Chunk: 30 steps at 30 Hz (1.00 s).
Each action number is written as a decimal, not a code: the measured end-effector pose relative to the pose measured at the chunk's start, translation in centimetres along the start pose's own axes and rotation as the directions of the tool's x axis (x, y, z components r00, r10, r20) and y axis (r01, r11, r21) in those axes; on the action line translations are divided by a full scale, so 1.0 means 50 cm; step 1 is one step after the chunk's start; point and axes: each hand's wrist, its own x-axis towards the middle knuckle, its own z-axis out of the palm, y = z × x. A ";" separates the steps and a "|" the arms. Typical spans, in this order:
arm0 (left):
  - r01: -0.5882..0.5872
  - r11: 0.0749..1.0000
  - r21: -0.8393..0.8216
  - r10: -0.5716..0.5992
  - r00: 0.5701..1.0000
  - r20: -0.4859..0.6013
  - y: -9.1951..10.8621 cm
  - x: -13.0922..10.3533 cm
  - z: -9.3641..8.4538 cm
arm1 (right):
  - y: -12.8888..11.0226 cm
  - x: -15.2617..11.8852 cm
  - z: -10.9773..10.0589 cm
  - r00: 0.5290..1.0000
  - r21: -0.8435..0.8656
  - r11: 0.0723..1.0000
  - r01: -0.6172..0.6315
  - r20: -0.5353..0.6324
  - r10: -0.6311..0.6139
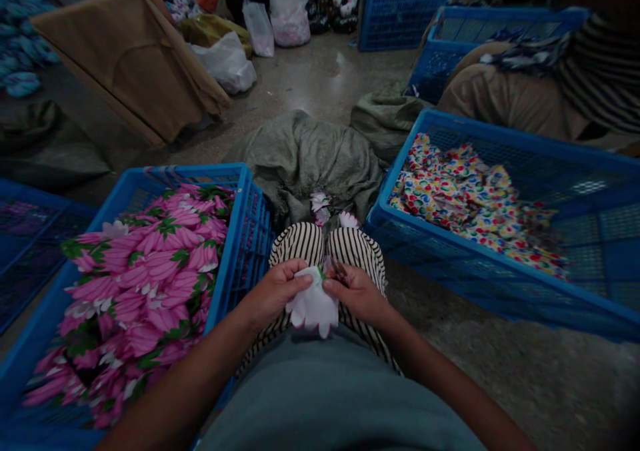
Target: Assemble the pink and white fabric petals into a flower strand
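Over my lap, a white fabric piece with petal-like scalloped edges (316,310) hangs between both hands, with a bit of green at its top. My left hand (280,290) pinches its upper left corner between thumb and fingers. At the upper right, my right hand (361,296) is closed with its thumb pressed on the fabric. A small dark object (342,273) shows at the right fingers; I cannot make out what it is. Beyond my striped knees, two white-and-pink petal pieces (349,220) lie against a grey-green sack (310,154).
On the left, a blue crate (245,198) holds a heap of pink-and-green petal pieces (155,271). To the right, another blue crate (500,134) contains colourful patterned fabric pieces (465,198). A brown cloth-covered panel (125,58) leans ahead, and a person in stripes (600,71) sits at the upper right.
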 end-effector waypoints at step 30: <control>-0.080 0.977 -0.197 0.045 0.983 -0.176 -0.028 -0.018 0.080 | -0.013 -0.032 -0.001 0.850 -0.647 0.656 0.390 -0.020 -0.526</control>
